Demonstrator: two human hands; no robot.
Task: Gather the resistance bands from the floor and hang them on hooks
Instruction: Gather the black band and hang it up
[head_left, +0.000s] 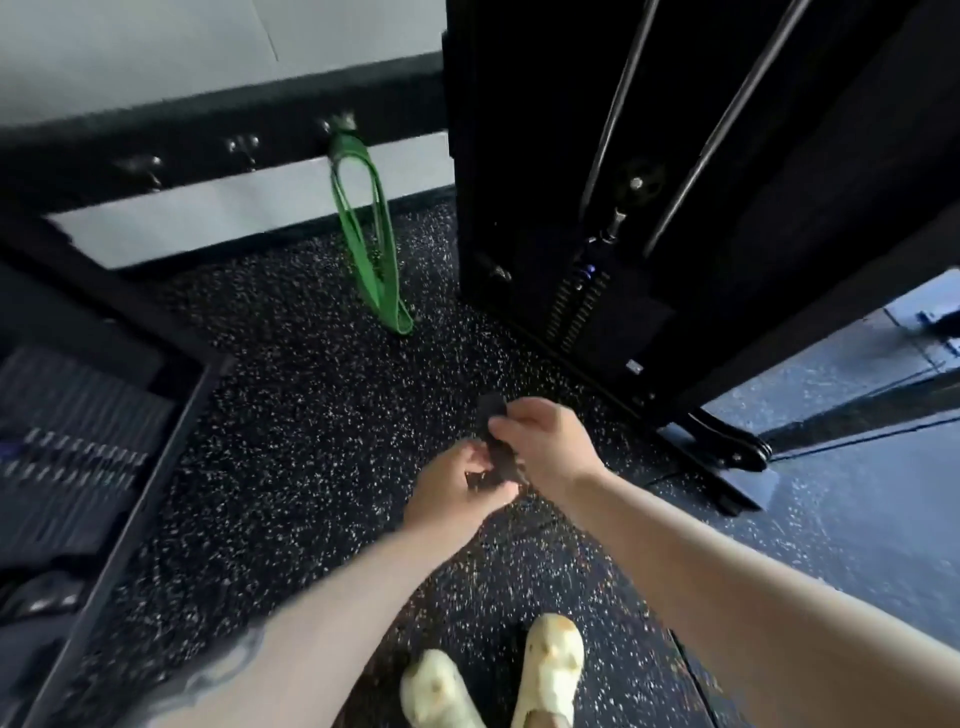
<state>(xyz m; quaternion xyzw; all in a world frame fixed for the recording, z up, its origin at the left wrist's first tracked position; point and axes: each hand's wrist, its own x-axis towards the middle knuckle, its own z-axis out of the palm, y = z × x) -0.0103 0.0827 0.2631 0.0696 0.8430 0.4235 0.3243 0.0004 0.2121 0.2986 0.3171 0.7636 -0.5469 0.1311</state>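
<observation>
I am standing on the speckled floor (291, 364) facing the wall rail (208, 140), with the big black cable machine (649, 182) to my right. Both my hands are out in front of me holding one black band (493, 447): my right hand (540, 441) pinches its upper part between thumb and fingers, and my left hand (457, 488) curls round the lower part, so neither is spread.

To hang it well, I judge I should open the band into a clean loop with no twist, keep a hand on each side, then lift it over one of the free hooks and let it settle before I let go. It is dark against a dark floor, so I should feel for the loop, not trust my eyes.

Counted, largest first: one cable machine; one green band (369, 244), already hanging from the rightmost hook (337, 124) with its bottom end down by the floor; one black band in my hands; three hooks that I can see, two of them bare (244, 148). I see no other bands lying on the floor here.
</observation>
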